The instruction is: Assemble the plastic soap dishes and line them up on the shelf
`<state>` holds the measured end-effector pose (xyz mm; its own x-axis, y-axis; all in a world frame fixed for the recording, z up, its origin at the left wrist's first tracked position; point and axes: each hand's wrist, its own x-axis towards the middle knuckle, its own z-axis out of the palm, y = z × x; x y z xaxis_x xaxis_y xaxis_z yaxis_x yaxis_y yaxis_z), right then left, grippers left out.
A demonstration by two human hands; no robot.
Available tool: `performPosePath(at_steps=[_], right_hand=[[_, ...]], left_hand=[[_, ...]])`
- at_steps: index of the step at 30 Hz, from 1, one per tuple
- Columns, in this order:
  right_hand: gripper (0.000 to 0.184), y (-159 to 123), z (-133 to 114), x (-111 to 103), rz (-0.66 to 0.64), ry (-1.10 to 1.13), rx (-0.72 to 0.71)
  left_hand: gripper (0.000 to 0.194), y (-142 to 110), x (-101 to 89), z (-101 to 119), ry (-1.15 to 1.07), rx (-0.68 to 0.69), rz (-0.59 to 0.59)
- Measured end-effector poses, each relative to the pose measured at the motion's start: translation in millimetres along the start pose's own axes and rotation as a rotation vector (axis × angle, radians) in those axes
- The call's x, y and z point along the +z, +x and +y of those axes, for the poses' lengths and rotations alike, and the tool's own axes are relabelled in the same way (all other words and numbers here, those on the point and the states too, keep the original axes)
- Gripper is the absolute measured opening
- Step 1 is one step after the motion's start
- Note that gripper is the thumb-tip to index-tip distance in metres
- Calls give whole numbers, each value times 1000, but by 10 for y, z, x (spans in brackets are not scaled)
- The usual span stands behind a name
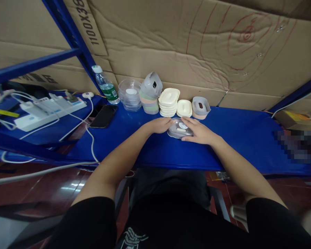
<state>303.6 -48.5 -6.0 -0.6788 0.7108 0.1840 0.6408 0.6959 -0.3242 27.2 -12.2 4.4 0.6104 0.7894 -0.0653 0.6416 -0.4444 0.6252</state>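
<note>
A small clear-topped plastic container lies on the blue table between my hands. It has a round white sticker and a short cream bar on top. My left hand is curled against its left side, fingers closed on the edge. Across its right side lies my right hand, gripping it with the fingertips over the top and near the front edge. Just behind stand a stack of cream lids, a further cream lid and a grey box-shaped piece.
Stacked clear tubs, a stack of coloured containers and a water bottle line the back left. A black phone and a power strip with white cables lie further left. Cardboard walls the back.
</note>
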Motion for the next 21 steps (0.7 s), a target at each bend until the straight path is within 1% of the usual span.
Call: performPosePath(at_steps=[2,6,7,9,12,14,17,19,21], right_hand=[[115,-22,25,-48,6,31,23],[90,-63,82,-145,53,120,21],[86,-72,98,-162,65,145,18],[85,-92,139,-195,67,201,19],[84,-156,235,-290,1,296,57],[83,-237,333,-407,-62,348,116],[81,-424,534,-637,-146,426,235],[78,-591,697,-791,-165,496,331],[77,-782,868,-917,-140,530,448]], left_hand=[[54,4,19,17,44,-1,36],[59,6,47,60,179,4,115],[59,5,51,70,210,5,122],[61,1,56,85,256,27,115],[62,0,64,91,253,102,92],[66,2,71,84,228,118,79],[73,6,85,61,234,105,65],[75,7,91,43,257,102,55],[74,7,95,29,275,99,44]])
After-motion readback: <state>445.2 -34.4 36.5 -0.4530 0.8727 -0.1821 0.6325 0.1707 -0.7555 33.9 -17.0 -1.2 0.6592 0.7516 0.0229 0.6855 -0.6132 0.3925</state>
